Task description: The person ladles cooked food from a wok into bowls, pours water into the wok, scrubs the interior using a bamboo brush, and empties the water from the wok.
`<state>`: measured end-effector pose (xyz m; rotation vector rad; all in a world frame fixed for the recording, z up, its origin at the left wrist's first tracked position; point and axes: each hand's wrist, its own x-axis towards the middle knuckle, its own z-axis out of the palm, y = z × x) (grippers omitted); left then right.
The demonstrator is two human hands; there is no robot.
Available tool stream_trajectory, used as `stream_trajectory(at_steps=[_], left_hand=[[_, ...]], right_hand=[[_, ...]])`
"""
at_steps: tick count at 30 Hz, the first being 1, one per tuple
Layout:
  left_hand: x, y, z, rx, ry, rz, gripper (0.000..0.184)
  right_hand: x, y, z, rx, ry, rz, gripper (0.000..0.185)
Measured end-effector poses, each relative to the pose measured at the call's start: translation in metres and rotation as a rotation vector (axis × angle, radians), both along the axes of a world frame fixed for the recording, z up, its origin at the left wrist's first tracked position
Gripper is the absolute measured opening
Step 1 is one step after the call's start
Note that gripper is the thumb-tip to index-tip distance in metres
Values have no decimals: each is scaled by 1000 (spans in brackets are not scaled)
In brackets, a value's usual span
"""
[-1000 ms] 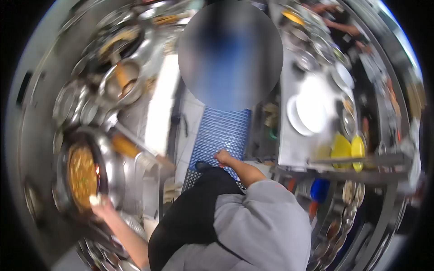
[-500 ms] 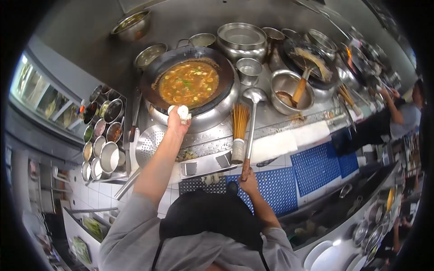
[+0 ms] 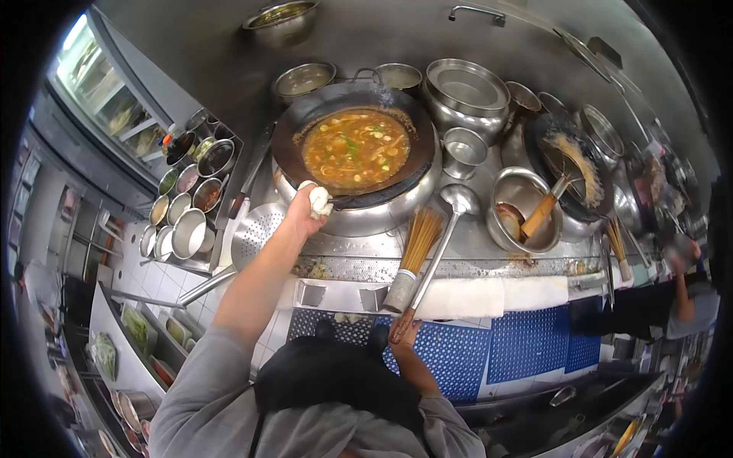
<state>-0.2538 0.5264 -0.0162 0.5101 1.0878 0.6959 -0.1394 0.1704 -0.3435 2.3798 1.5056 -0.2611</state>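
Note:
A folded white cloth [image 3: 320,201] is in my left hand [image 3: 302,217], whose fingers are closed on it against the near-left rim of a large black wok [image 3: 284,145]. Orange-brown soup [image 3: 356,150] with green bits and pale slices fills the wok's middle. My right hand [image 3: 406,334] is closed around the wooden handle end of a long steel ladle [image 3: 447,234]; the ladle's bowl rests on the stove top, right of the wok. Beside the ladle lies a bamboo wok brush [image 3: 414,252]. Below my left forearm is a perforated steel skimmer [image 3: 256,233].
Seasoning bowls [image 3: 188,233] stand at the left. A steel bowl [image 3: 504,183] holding a wooden-handled tool sits right of the ladle, near a second wok [image 3: 551,137]. White towels [image 3: 466,298] line the stove's front edge. A co-worker [image 3: 679,298] stands at the far right.
My view has shifted, so the stove appears lower and the wok farther right. My left hand stays at the wok's rim with the cloth, and my right hand keeps hold of the ladle.

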Motion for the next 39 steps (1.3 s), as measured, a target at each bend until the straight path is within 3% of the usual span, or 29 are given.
stream_trajectory(at_steps=[1,2,5,7,9,10,13,14,17,18,21,25,28,30,32,35,36,39], left_hand=[[-2,0,1,7,0,27,18],[-3,1,1,12,-3,43,19],[-6,8,-15,0,-45,-14,21],[-3,7,-8,12,-1,-36,18],[0,3,-2,25,16,-25,15],[1,3,-2,20,5,-24,14],[2,0,-7,29,-31,-36,16],[2,1,-8,41,-47,-32,17],[3,3,-12,35,-70,-30,17],[5,3,-10,23,-40,9,17],[8,-5,-2,-7,8,77,24],[16,-5,0,-4,-1,80,17],[10,-7,1,-4,21,15,17],[7,-7,3,-16,-10,-18,16],[2,0,-8,-11,-84,-104,21],[-30,-19,5,5,-246,-279,29],[-47,-34,16,2,-235,-260,36],[-108,-67,10,36,-431,-253,34]], right_hand=[[2,1,9,27,-23,12,56],[8,-1,19,29,181,-89,57],[25,20,115,-289,428,-16,51],[32,1,18,-80,494,-100,44],[40,-12,-9,86,705,-248,45],[38,-25,22,423,1071,-519,42],[11,-41,137,885,2100,-1301,45],[-2,-30,193,1065,2045,-1402,39],[-2,-14,225,1030,1448,-1023,27],[13,-10,172,1077,828,-720,19],[-1,-4,275,1058,1249,-975,15],[-16,-36,267,1001,1208,-757,10],[5,4,324,1017,1069,-568,25],[24,56,349,972,1072,-430,55],[37,119,391,880,1073,-350,65],[58,200,404,743,1091,-465,64],[61,221,405,732,1066,-473,65],[75,267,391,733,1087,-549,64]])
